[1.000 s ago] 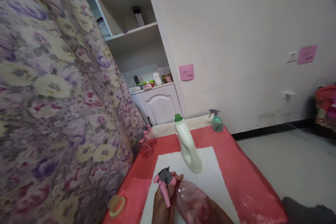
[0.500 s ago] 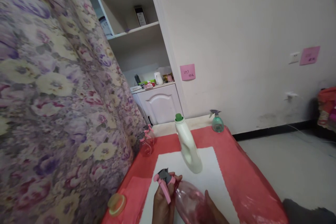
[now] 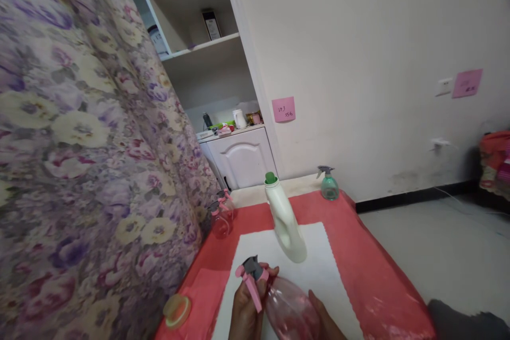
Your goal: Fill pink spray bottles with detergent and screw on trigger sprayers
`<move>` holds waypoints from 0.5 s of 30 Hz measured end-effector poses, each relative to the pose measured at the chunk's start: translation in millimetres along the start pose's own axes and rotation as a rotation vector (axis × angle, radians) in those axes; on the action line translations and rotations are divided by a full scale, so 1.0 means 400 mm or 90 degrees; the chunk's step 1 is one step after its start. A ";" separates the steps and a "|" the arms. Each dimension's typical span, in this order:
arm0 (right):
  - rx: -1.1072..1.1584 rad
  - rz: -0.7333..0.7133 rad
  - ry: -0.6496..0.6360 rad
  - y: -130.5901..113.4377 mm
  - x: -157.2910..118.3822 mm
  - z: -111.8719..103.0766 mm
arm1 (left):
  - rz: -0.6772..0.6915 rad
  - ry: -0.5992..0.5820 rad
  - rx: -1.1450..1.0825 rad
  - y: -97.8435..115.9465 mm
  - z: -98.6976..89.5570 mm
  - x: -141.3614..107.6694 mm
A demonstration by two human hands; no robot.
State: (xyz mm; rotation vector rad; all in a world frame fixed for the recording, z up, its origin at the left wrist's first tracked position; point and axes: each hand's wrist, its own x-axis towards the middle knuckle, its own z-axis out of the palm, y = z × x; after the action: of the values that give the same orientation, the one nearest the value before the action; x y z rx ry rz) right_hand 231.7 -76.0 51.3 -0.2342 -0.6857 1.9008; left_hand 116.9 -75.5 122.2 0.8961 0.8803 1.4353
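A clear pink spray bottle (image 3: 292, 308) with a grey and pink trigger head lies tilted between my hands, low in the view. My left hand (image 3: 247, 305) is closed around its neck, just below the trigger. Against the right side of the bottle's body, my right hand (image 3: 324, 319) is pressed; most of its fingers are hidden behind the bottle. Beyond them a pale green jug (image 3: 287, 228) with an open mouth and a green inner spout stands on a white sheet (image 3: 314, 239).
The table wears a red cover (image 3: 382, 281). Pink spray bottles (image 3: 221, 223) stand at its left edge, a green spray bottle (image 3: 330, 187) at the far right corner. A round yellowish lid (image 3: 177, 311) lies front left. A floral curtain (image 3: 99, 170) hangs on the left.
The spray bottle and both hands have shifted very slightly, with the trigger head a little farther right. The grip looks the same, and the jug has stayed in place.
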 end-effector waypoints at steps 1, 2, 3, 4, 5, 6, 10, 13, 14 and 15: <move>0.017 -0.005 0.000 0.001 -0.004 -0.003 | 0.001 -0.010 0.006 -0.001 -0.001 -0.001; 0.030 -0.005 -0.003 0.001 -0.006 -0.007 | 0.004 -0.020 0.008 -0.003 -0.002 -0.001; 0.039 0.000 -0.008 0.002 -0.007 -0.010 | 0.008 -0.029 0.009 -0.005 -0.003 -0.002; 0.041 0.006 -0.012 0.001 -0.006 -0.011 | 0.009 -0.034 0.008 -0.007 -0.004 -0.004; 0.037 0.013 -0.016 0.001 -0.004 -0.013 | 0.008 -0.035 0.008 -0.009 -0.004 -0.006; 0.033 0.019 -0.018 0.000 -0.002 -0.013 | 0.007 -0.031 0.007 -0.011 -0.004 -0.008; 0.028 0.022 -0.012 -0.002 0.005 -0.008 | 0.017 -0.011 0.002 -0.017 -0.003 -0.013; 0.021 0.025 -0.003 -0.006 -0.001 -0.009 | 0.017 0.004 0.011 -0.017 -0.006 -0.007; 0.016 0.028 0.001 -0.009 -0.008 -0.011 | 0.017 0.016 0.008 -0.015 -0.007 -0.004; 0.011 0.031 0.005 -0.014 -0.018 -0.015 | 0.018 0.025 0.002 -0.013 -0.007 -0.001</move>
State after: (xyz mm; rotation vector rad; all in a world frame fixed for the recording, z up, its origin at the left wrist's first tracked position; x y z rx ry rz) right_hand 242.1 -78.6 48.5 -0.2498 -0.6631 1.9502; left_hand 116.6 -75.8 116.1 0.8881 0.9022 1.4814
